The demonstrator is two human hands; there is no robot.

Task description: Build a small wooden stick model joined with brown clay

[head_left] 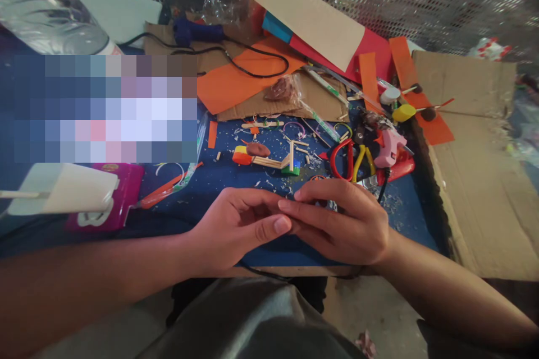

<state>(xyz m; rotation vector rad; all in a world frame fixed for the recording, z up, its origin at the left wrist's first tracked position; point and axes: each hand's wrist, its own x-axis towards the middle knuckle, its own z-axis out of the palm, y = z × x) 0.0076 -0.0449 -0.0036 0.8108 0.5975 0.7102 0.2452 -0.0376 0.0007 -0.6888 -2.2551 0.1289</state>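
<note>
My left hand (236,224) and my right hand (345,216) meet above the table's near edge. The fingers of both are bent together, their tips touching or nearly so. Whatever they pinch, if anything, is hidden or too small to make out. Just beyond them lies a small build of thin wooden sticks (269,162), with an orange-and-yellow round piece (242,155) at one end and a green-and-blue one (291,168) at the other. A brown lump (257,149) rests against it. Past my right hand are red-handled (332,161) and yellow-handled tools (371,161).
A pink glue gun (389,146) lies at the right beside a cardboard sheet (484,179). Orange paper (240,76), a blue corded tool (197,32) and a pale sheet (303,14) lie behind. At left stand a clear bottle (63,17) and a white plug (80,188).
</note>
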